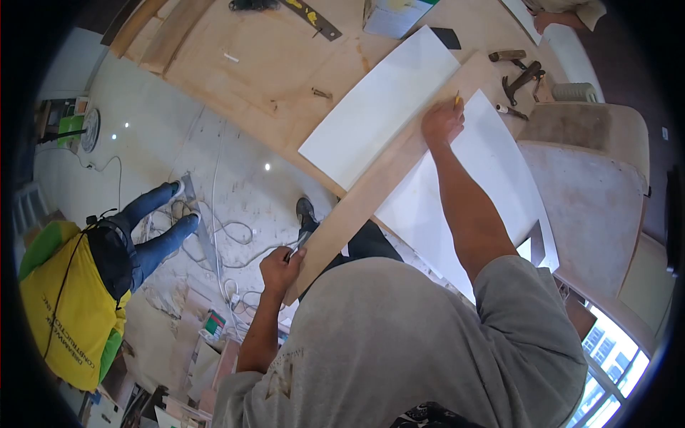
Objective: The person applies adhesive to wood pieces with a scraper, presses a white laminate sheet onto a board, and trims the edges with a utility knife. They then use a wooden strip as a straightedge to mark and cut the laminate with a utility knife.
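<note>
Right hand: fingers closed on pencil, at board's far end. Left hand: clasps small dark tool, kind unclear, beside board's near end. Board slants across bench, near end past bench edge. White panels flank it. Hammer lies right of far end. Person in yellow vest at left, well apart.

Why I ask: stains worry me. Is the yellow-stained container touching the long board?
Apart: the head view shows the white panel lying between the container and the long board.
</note>
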`<state>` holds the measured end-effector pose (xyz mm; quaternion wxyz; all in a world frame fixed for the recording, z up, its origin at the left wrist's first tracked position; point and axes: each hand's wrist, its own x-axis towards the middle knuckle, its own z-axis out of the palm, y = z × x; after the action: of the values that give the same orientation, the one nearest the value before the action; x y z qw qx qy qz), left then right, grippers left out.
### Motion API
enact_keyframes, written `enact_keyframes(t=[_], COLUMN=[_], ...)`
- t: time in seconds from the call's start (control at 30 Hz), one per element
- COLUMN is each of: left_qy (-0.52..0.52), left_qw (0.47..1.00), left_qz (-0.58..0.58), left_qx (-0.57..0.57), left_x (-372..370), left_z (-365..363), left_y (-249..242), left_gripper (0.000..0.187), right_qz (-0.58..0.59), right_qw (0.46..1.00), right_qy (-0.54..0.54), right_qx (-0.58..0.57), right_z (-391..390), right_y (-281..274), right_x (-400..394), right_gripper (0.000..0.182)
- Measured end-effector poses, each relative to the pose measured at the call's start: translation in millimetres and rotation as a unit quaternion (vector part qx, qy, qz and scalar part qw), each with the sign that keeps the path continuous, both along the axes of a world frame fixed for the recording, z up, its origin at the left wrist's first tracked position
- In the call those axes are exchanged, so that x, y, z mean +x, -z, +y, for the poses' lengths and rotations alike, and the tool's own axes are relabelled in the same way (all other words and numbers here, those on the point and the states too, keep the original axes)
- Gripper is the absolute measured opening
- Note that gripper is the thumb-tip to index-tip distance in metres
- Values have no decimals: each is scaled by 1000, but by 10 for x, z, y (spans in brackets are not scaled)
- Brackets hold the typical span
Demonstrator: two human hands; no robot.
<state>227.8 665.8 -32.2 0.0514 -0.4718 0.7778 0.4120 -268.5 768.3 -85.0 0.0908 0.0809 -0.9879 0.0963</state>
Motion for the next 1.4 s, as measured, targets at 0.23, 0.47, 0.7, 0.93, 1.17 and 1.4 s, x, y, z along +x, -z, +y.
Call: enact_keyframes(t=[0.23,0.47,0.7,0.93,1.17,1.4], left_qy=[-32,38,95,141,143,177], left_qw=[999,889,966,980,978,969], left_qz=[16,194,232,128,147,169], left_qx=[-28,413,65,65,18,-37], left_x=[-299,-1899,-3084,-3240,-3373,-3480], left_z=[-162,-506,-243,-30,-81,-74], left_y=[-280,-961,-72,356,-24,-126], left_gripper=[17,28,27,39,29,28], right_qz=[6,-9,-54,106,-25,-48], right_qw=[1000,1000,997,977,990,992], right_qy=[11,1,-13,-59,-39,-3], right_qx=[-23,-22,-62,-177,-136,-116], right_z=[-42,-65,-31,127,10,-60], right_y=[-68,-157,-162,352,-163,-394], right_x=[26,36,39,-88,46,121], right_gripper=[48,48,49,47,56,72])
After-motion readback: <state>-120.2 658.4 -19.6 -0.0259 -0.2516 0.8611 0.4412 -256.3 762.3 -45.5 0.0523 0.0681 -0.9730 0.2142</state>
